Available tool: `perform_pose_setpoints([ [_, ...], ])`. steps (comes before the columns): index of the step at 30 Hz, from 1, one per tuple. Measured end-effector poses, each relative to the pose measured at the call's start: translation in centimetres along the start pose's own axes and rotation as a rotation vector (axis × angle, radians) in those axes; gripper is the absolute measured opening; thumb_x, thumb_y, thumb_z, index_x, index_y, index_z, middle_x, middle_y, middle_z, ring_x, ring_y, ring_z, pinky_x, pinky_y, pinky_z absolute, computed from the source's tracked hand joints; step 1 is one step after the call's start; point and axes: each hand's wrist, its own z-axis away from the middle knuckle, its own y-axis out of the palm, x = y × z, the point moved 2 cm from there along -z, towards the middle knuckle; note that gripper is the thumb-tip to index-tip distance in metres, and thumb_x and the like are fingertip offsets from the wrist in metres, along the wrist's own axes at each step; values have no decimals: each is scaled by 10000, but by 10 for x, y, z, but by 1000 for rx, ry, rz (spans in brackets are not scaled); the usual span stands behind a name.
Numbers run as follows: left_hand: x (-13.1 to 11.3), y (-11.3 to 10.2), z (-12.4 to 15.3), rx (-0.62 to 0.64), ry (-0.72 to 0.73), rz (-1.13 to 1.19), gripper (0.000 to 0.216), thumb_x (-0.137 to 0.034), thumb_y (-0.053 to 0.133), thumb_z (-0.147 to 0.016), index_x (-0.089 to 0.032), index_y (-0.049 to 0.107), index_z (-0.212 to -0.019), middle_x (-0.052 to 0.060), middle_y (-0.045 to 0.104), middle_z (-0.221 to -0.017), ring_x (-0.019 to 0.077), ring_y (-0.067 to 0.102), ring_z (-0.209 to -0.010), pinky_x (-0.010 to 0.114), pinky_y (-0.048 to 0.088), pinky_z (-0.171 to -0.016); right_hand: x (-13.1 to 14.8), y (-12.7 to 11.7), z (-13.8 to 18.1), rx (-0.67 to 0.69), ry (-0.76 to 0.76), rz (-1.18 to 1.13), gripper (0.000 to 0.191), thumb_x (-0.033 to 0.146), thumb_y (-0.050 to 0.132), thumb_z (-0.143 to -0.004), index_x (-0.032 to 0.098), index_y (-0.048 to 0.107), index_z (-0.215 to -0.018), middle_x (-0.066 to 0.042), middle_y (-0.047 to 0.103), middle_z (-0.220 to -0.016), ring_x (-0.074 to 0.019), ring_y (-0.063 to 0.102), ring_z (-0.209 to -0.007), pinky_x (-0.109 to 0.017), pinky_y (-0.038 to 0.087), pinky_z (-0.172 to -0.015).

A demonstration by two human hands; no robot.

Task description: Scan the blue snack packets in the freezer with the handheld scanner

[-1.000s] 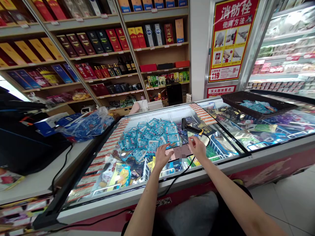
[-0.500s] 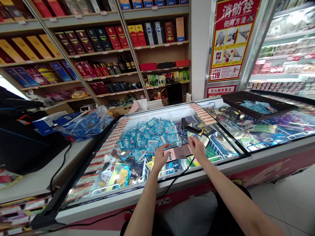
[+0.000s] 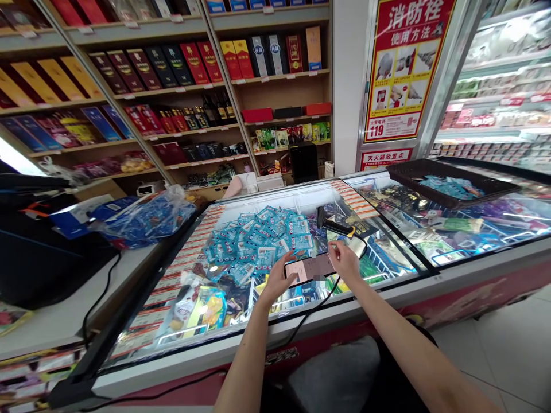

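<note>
Phone [image 3: 310,268] held sideways over the freezer [image 3: 172,363] near its front edge, gripped at one end by the left hand [image 3: 275,283], met at the other by the right hand [image 3: 346,265], fingers bunched; cannot tell whether pinching or tapping. Looks like screen work, likely calling for a steady left hold and light right touch.

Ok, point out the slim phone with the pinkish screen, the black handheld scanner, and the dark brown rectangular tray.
Phone [image 3: 310,268], head view: middle of its screen.
Scanner [image 3: 338,226], head view: its handle.
Tray [image 3: 495,180], head view: bare inner floor, right side.
</note>
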Motion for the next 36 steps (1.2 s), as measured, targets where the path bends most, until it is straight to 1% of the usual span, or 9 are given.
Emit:
perform_pose_setpoints([
  [2, 3, 1, 0, -30, 3, -11, 632, -259, 538, -775, -265, 359, -1381, 79, 547, -1274, 257, 490, -1162, 399, 405, -918, 0, 3, 0, 21, -42, -2, 269, 343, 447, -862, 233, 602, -1052, -35, 631, -797, -200, 576, -793, -289, 417, -672],
  [5, 7, 3, 0, -65, 10, -32, 613, -212, 496, -772, -263, 371, -1370, 67, 565, -1251, 244, 489, -1169, 419, 377, -965, -2, 8, 0, 38, -120, -8, 274, 270, 470, -815, 225, 603, -1051, -56, 620, -913, -220, 551, -927, -327, 441, -784],
  [9, 10, 5, 1, -100, 13, -61, 608, -154, 459, -749, -268, 404, -1343, 47, 587, -1222, 225, 498, -1158, 425, 353, -1003, -6, 13, -1, 90, -140, -31, 317, 245, 469, -796, 228, 598, -1085, -62, 611, -1004, -231, 536, -981, -375, 440, -861],
  [12, 8, 5, 2, -126, 9, -62, 597, -142, 445, -744, -273, 431, -1326, 40, 601, -1202, 218, 519, -1125, 413, 374, -988, -7, 14, -2, 150, -133, -62, 354, 252, 465, -796, 236, 589, -1126, -57, 616, -1035, -232, 540, -1002, -389, 442, -881],
  [18, 3, 3, 6, -141, -30, -32, 551, -156, 413, -776, -271, 450, -1314, 38, 608, -1197, 213, 554, -1061, 393, 435, -907, -7, 12, -4, 260, -104, -123, 425, 251, 486, -765, 260, 563, -1183, -40, 617, -1091, -226, 551, -1010, -399, 440, -891],
  [26, 0, 1, 7, -130, -17, -48, 556, -155, 421, -774, -290, 440, -1313, 22, 610, -1194, 209, 529, -1120, 402, 396, -968, -9, 13, -4, 312, -176, -116, 516, 239, 539, -705, 253, 536, -1221, -57, 590, -1145, -253, 514, -1091, -428, 413, -926],
  [29, -1, 2, 6, -121, -8, -80, 581, -171, 466, -759, -302, 422, -1323, 17, 603, -1201, 212, 522, -1131, 404, 385, -981, -11, 13, -4, 314, -179, -114, 539, 237, 555, -695, 250, 527, -1233, -63, 582, -1160, -261, 503, -1098, -439, 403, -934],
  [31, -3, 3, 6, -119, -9, -105, 588, -206, 508, -752, -294, 418, -1327, 31, 597, -1205, 226, 525, -1130, 411, 388, -976, -13, 13, -5, 293, -144, -162, 519, 241, 535, -718, 247, 521, -1237, -65, 582, -1165, -249, 518, -1073, -429, 410, -921],
  [36, -7, 8, 1, -143, -15, -176, 610, -310, 593, -733, -285, 423, -1318, 41, 590, -1191, 246, 528, -1114, 430, 374, -983, -17, 11, -7, 236, -27, -309, 454, 265, 459, -791, 241, 510, -1242, -70, 599, -1153, -221, 559, -989, -378, 458, -812],
])
